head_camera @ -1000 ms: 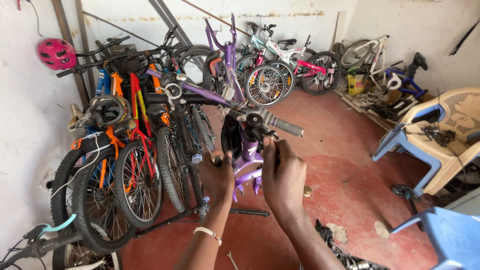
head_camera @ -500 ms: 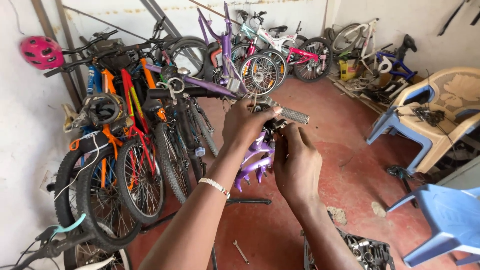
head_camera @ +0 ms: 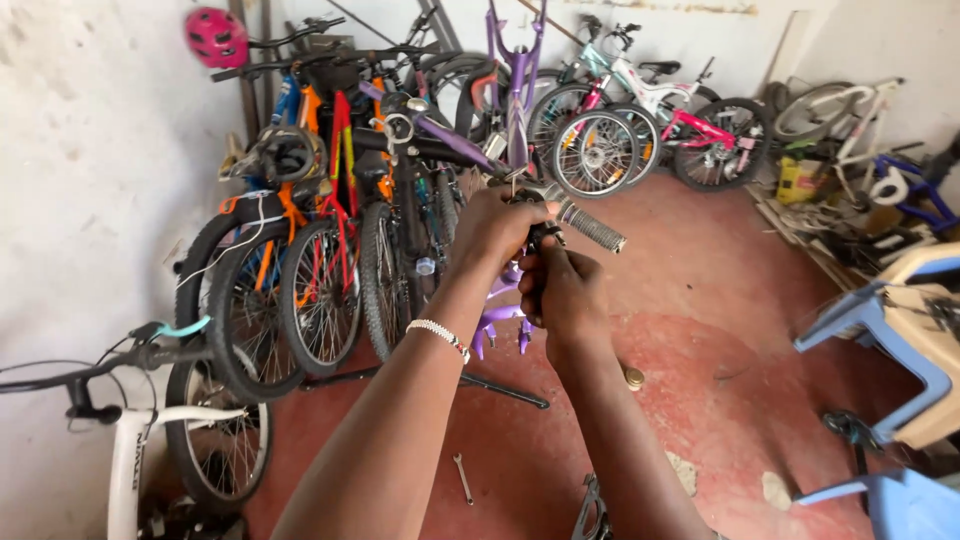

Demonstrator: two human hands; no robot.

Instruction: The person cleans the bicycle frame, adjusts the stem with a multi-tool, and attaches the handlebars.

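Observation:
A bicycle handlebar with a grey ribbed grip [head_camera: 592, 227] stands in front of me, above a purple bike part [head_camera: 497, 317]. My left hand [head_camera: 497, 225], with a beaded bracelet at the wrist, is closed over the bar's black clamp just left of the grip. My right hand [head_camera: 560, 290] sits right under it, fingers curled on a small black part at the same spot. What lies between the fingers is hidden.
Several parked bicycles [head_camera: 320, 250] crowd the left and back wall, a pink helmet [head_camera: 216, 36] above them. A white bike [head_camera: 130, 440] stands at bottom left. A spanner [head_camera: 463, 478] lies on the red floor. Blue and beige plastic chairs [head_camera: 900, 330] stand at right.
Both hands have risen and come together on the handlebar clamp; a second ago they hung lower and apart. The view has tilted and shifted slightly.

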